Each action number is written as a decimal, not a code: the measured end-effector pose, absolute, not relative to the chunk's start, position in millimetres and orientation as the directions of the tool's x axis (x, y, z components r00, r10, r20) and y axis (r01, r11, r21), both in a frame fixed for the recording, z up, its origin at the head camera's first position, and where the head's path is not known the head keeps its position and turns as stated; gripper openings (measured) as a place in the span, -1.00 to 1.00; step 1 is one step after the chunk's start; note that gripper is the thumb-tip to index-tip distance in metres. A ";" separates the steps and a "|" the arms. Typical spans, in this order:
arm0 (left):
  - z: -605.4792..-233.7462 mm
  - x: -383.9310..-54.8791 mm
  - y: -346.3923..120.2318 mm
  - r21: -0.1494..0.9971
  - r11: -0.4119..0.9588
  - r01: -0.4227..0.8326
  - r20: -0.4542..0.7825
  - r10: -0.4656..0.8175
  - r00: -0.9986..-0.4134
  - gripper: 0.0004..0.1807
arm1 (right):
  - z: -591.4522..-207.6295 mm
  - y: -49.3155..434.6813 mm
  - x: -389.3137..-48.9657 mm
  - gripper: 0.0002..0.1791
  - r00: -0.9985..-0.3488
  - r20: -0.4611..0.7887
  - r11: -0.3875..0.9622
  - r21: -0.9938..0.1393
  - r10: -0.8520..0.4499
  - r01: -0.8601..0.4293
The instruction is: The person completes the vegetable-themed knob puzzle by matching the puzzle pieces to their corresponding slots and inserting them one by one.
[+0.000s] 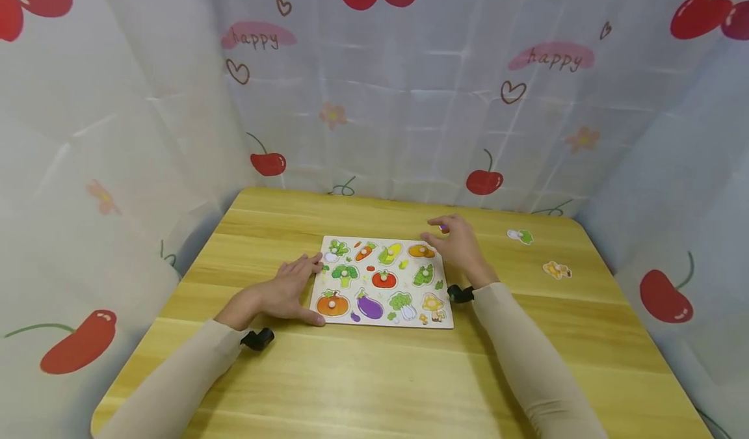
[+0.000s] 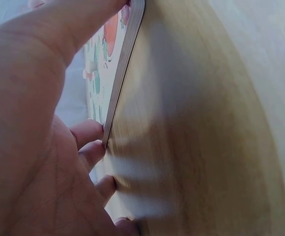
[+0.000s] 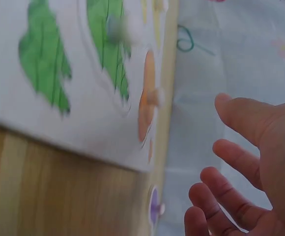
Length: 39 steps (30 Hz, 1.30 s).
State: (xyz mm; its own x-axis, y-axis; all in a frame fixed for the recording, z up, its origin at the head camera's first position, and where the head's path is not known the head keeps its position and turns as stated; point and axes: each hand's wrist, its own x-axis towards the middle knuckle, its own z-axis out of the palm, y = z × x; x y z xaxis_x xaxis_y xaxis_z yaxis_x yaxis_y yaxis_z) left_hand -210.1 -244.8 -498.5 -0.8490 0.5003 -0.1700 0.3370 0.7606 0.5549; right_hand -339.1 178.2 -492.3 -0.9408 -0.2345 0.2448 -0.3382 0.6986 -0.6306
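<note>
A wooden vegetable peg puzzle board (image 1: 380, 319) lies flat on the table. My left hand (image 1: 287, 291) spans its left edge, thumb at the near corner and fingertips touching the side; the left wrist view shows these fingers (image 2: 92, 152) against the board's edge. Over the far right corner hovers my right hand (image 1: 459, 247), thumb and fingers apart with nothing between them. Just beyond it lies a purple eggplant piece (image 1: 444, 228), partly hidden by that hand; its knob shows in the right wrist view. Knobs stand on the tomato piece (image 1: 384, 279) and several others.
A bok choy piece (image 1: 520, 236) and a mushroom piece (image 1: 557, 270) lie on the wooden table (image 1: 374, 387) to the right. Cherry-printed curtains (image 1: 398, 120) hang behind and at both sides. Dark wrist devices (image 1: 257, 339) sit at both cuffs.
</note>
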 end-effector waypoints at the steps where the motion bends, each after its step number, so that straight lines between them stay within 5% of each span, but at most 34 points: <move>1: -498.8 -210.0 -244.6 0.554 0.761 0.336 -0.171 0.499 -0.849 0.37 | -494.4 181.9 -341.7 -0.44 -0.944 0.237 0.700 -0.633 -0.230 -0.330; 20: -501.1 -207.8 -242.3 0.566 0.757 0.327 -0.170 0.495 -0.852 0.35 | -524.9 231.1 -396.2 -0.14 -0.976 0.108 0.763 -0.609 -0.191 -0.217; 39: -498.8 -206.9 -242.8 0.559 0.760 0.331 -0.165 0.493 -0.854 0.38 | -528.4 227.9 -396.0 -0.74 -0.984 0.139 0.747 -0.641 -0.115 -0.178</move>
